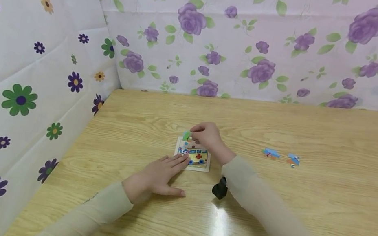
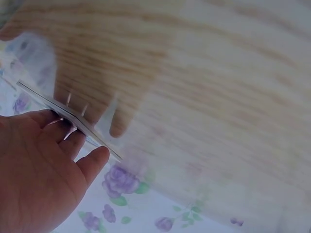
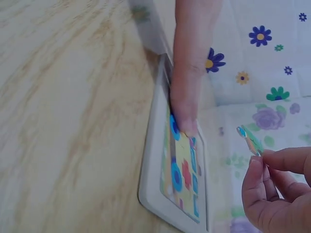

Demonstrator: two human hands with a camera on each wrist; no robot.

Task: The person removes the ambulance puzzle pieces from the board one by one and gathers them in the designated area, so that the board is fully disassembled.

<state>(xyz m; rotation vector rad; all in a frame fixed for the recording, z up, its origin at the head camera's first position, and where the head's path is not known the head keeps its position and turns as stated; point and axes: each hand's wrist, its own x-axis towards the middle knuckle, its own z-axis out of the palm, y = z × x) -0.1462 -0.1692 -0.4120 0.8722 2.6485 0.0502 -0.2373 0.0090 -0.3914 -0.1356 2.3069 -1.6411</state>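
A small jigsaw board (image 1: 207,166) with a pale frame lies on the wooden table, its picture showing a yellow vehicle with a red cross. My left hand (image 1: 161,173) lies over its lower left corner, fingers extended and fingertips on the picture; in the left wrist view the fingers reach the board's edge (image 2: 104,145). Thumb and fingers of my right hand (image 1: 209,136) pinch a green and blue jigsaw piece (image 1: 186,136) over the board's top left. Seen from the right wrist, that piece (image 3: 251,141) is tilted and raised above the board (image 3: 151,182).
Two loose jigsaw pieces, one blue (image 1: 271,152) and one blue and orange (image 1: 293,160), lie on the table to the right. A black device (image 1: 220,188) sits at the right wrist. Floral cloth (image 1: 193,19) hangs behind and at the left of the table.
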